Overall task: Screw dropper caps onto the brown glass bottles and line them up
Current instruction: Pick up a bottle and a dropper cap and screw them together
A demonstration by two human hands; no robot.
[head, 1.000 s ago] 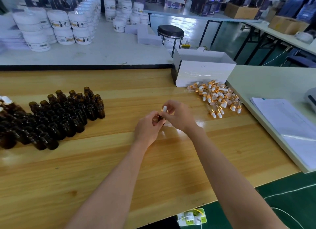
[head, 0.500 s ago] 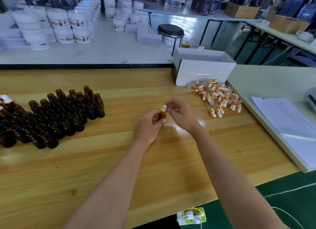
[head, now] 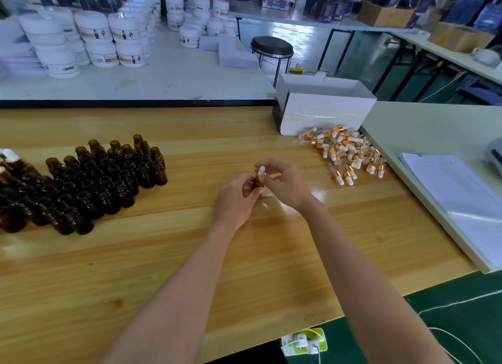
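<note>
My left hand (head: 235,200) grips a small brown glass bottle (head: 257,183) above the middle of the wooden table (head: 190,268). My right hand (head: 285,183) pinches the gold collar of a dropper cap (head: 261,171) with a white bulb that sits on the bottle's neck. Several open brown bottles (head: 89,184) stand packed together at the left. A few capped bottles (head: 11,160) stand at the far left edge. A pile of loose dropper caps (head: 345,151) lies to the right.
A white cardboard box (head: 323,113) stands behind the cap pile. A pale table (head: 423,135) with a stack of papers (head: 459,189) adjoins on the right. White jars (head: 95,37) fill the back table. A power strip (head: 304,340) lies on the floor below.
The bottle with its cap has come more into view between my fingers. My right hand's fingers have shifted round the cap. Both hands stay in the same spot.
</note>
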